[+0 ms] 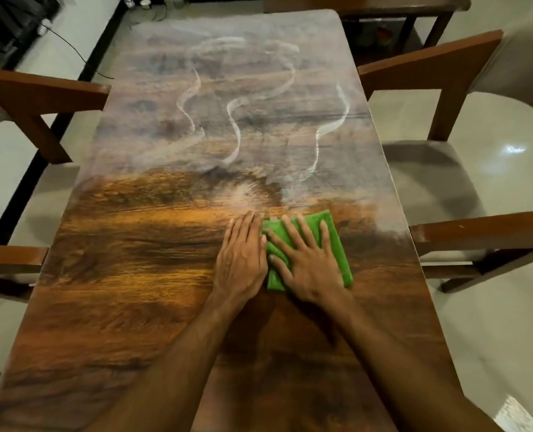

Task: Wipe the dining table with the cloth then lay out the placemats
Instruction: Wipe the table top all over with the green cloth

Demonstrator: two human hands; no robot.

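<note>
Grip, both hands: flat, fingers straight, clasping nothing.

- **Right hand** [309,266]: spread on the folded green cloth [341,257], pressing it to the bench [134,244].
- **Left hand** [243,254]: beside it, palm on bare wood, fingertips touching the cloth's left edge.
- **Cloth:** right of centre, at the border between the dark near half and the far half under a whitish film [228,120] with curling streaks.
- **Placemats:** none in view.
- **Chairs** [430,70]: along both sides.
- **Risks, as I judge them:**
  - Under flat pressure alone the cloth may bunch or slip from under my palm.
  - Uneven strokes may smear the film into new streaks.
  - The far end asks a long reach, so corners may be missed.
</note>
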